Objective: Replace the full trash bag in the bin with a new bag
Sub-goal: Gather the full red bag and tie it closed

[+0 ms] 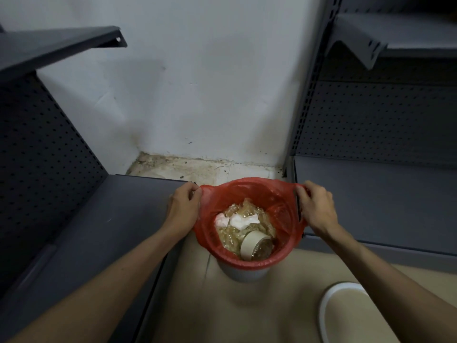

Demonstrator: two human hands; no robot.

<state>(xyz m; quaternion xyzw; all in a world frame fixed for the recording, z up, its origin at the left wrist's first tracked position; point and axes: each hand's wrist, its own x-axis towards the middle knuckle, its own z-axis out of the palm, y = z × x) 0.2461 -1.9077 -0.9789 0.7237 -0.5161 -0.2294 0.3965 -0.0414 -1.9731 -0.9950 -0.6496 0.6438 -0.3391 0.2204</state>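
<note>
The grey shelving flanked a small bin on the floor, lined with the red bag, full of wrappers and a cup. Left hand and right hand each pinched a bag handle. Removal was beginning; next, a straight upward lift seemed required.

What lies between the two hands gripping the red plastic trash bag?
In the head view, the red plastic trash bag's open mouth spans between the left hand and right hand, showing crumpled clear plastic, white tissue and a tape roll.
</note>
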